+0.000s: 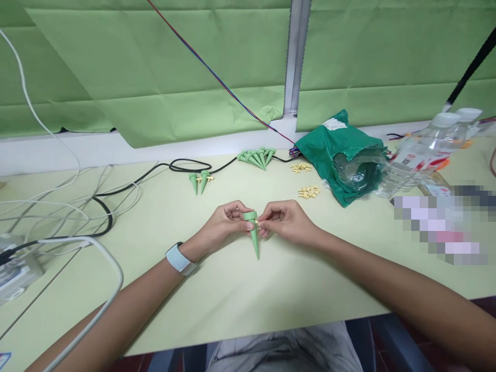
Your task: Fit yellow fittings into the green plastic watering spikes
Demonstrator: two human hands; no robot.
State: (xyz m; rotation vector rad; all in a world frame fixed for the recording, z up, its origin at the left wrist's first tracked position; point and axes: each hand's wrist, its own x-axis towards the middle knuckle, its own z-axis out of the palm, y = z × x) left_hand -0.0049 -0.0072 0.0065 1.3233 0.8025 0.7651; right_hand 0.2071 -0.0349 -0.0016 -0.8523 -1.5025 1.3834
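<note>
My left hand point(233, 219) grips a green plastic plant watering spike point(253, 240) near its wide top, and the pointed end hangs downward. Pinched in my right hand point(284, 219) is a small yellow valve piece point(257, 222), mostly covered by the fingers. It meets the side of the spike just below the cap; whether it sits inside a hole cannot be made out. Beyond my left hand lie two green spikes point(204, 182) with yellow pieces at their sides. A cluster of green spikes point(258, 156) rests farther back. Two small piles of yellow pieces point(309, 192) lie beyond my right hand.
A torn green plastic bag point(323, 155) stands at the back right beside clear bottles point(418, 150). Tangled white and black cables point(103, 201) and a power strip point(17, 268) occupy the left. The table's front edge point(217, 336) runs close to my lap.
</note>
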